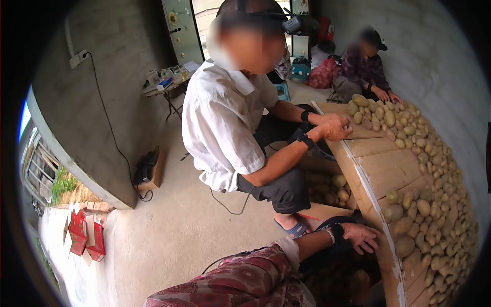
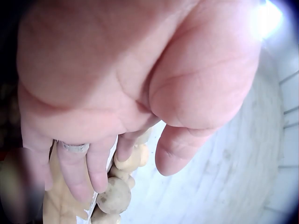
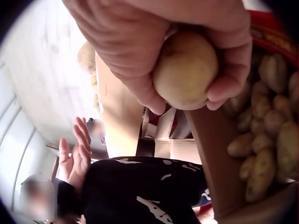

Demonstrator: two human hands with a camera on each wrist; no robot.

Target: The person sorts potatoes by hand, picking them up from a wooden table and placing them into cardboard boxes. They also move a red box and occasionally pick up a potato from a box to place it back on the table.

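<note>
My left hand is spread at the near edge of the cardboard-covered table, palm partly showing. Close up in the left wrist view, its fingers point down, one wearing a ring, with nothing held between them. A round potato lies just past the fingertips. In the right wrist view, my right hand grips a yellowish potato between thumb and fingers. Beside and below that hand is a cardboard box with several loose potatoes in it. The head view does not show my right hand clearly.
Many potatoes are heaped along the table's far side. A person in a white shirt sits ahead, both hands at the table edge. Another person sits at the far end. A potato-filled box stands under the table.
</note>
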